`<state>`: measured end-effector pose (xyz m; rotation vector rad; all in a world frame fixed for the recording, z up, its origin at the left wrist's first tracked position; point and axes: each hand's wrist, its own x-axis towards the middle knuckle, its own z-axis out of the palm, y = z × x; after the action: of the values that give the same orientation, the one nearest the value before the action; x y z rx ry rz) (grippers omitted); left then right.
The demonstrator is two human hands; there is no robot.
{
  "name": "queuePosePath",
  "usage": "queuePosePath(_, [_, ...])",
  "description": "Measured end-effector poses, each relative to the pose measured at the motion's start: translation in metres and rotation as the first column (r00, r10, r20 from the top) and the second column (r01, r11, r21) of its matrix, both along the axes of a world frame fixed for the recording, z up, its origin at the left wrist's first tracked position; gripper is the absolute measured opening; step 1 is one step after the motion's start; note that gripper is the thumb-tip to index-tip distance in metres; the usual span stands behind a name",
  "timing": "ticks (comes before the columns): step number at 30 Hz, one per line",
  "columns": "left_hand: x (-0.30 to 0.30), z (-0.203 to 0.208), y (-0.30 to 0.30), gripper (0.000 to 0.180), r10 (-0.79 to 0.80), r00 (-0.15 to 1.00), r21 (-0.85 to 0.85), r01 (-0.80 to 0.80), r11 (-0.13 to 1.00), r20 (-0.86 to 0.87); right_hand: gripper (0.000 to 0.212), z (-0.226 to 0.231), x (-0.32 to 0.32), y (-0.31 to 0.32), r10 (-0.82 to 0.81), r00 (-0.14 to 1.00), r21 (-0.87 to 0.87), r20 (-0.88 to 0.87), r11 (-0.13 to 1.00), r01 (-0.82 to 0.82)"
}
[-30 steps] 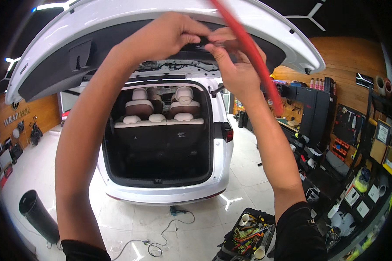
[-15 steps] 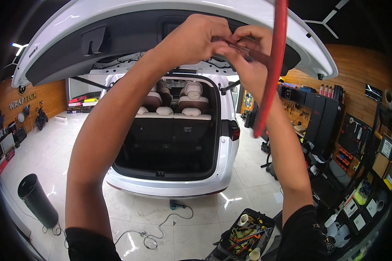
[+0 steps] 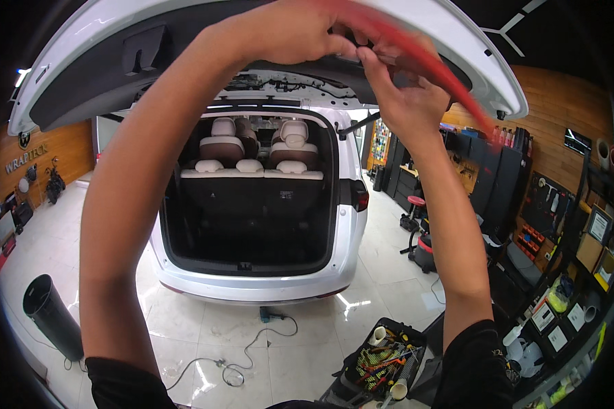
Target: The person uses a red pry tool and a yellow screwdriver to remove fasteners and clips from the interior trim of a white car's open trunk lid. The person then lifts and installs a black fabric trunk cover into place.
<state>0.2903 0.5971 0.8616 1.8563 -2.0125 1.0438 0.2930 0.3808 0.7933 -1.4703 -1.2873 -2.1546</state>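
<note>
Above head height, both my hands are raised under the open white tailgate with its dark inner trim panel. A long, curved red strip slants across the upper right, blurred by motion. My right hand is closed around the strip's underside, with the thumb pointing up. My left hand is closed at the strip's inner edge, its thumb and fingers pinching close to the right thumb. What lies between the fingertips is partly hidden.
The white car's open boot faces me. A tool bag full of hand tools stands at lower right. A corded green tool lies on the floor. A black bin stands left; a vacuum and shelves are right.
The red strip has turned from nearly upright to a slant, its upper end swinging left. Both hands have risen slightly, and the view has shifted a little.
</note>
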Motion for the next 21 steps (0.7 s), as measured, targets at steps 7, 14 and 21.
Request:
queuePosePath(7, [0.026,-0.001,-0.017,0.023,-0.113,0.988,-0.069,0.121,0.990,0.108,0.070,0.024,-0.013,-0.013,0.074,0.873,-0.383,-0.483,0.878,-0.287])
queuePosePath(14, [0.022,0.019,-0.020,0.018,0.036,0.992,-0.009,-0.036,0.999,0.119,0.023,0.006,-0.013,-0.013,0.001,0.994,-0.203,-0.106,0.979,-0.023])
queuePosePath(21, [0.016,0.018,-0.012,0.029,-0.010,1.000,0.008,0.010,1.000,-0.006,0.023,0.003,-0.014,-0.002,0.073,0.988,-0.056,-0.135,0.995,-0.081])
